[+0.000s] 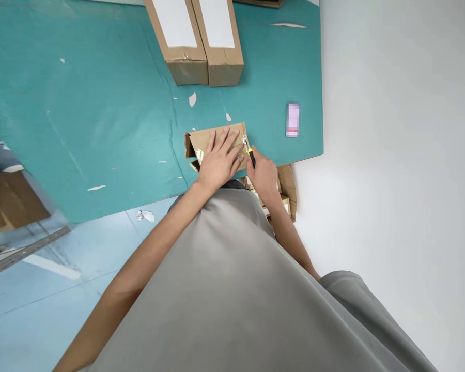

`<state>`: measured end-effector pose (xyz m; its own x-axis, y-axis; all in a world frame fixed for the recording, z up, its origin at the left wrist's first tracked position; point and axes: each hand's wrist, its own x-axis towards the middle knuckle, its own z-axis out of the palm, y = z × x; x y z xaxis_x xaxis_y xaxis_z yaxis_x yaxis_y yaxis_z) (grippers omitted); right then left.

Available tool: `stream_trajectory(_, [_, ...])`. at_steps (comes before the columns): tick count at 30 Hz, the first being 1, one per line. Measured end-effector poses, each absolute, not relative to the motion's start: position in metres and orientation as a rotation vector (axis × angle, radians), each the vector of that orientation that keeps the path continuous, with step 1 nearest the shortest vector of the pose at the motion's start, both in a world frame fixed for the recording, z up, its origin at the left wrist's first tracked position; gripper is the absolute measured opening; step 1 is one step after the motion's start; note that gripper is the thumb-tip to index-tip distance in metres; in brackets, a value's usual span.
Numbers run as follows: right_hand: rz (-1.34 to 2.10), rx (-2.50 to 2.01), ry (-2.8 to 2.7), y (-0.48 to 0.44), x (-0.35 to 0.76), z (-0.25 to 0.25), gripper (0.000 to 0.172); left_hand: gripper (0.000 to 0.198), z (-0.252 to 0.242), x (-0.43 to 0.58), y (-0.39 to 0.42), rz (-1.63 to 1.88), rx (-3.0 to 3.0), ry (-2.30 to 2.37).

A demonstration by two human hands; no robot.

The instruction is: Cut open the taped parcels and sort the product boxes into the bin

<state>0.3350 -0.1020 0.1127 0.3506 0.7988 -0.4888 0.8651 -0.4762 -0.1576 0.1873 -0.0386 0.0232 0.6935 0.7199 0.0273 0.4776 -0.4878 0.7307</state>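
Observation:
A small brown cardboard box (217,133) lies near the front edge of the green-covered table, its left end standing open with loose flaps. Shiny clear tape shows on its top and at its right end. My left hand (220,160) rests flat on the box with fingers spread. My right hand (264,173) is closed around a black and yellow utility knife (251,157), whose tip meets the taped right end of the box. Part of the box is hidden under my left hand.
Two long cardboard boxes (199,66) with white labels stand side by side at the back of the green table (112,113). A pinkish blurred item (293,120) lies right. Paper scraps are scattered about. More cardboard (288,188) sits below the front edge, beside a white wall (403,155).

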Motion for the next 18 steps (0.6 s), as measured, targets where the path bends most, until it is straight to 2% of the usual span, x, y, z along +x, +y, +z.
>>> stream_trajectory(8, [-0.699,2.431,1.298,-0.085,0.303,0.13,0.062,0.059,0.027,0.189,-0.041,0.44,2.099,0.892])
stream_trajectory(18, [-0.674,2.479,1.197,-0.092,0.302,0.132,0.055,0.05,0.018,0.197,-0.047,0.595,1.913,0.855])
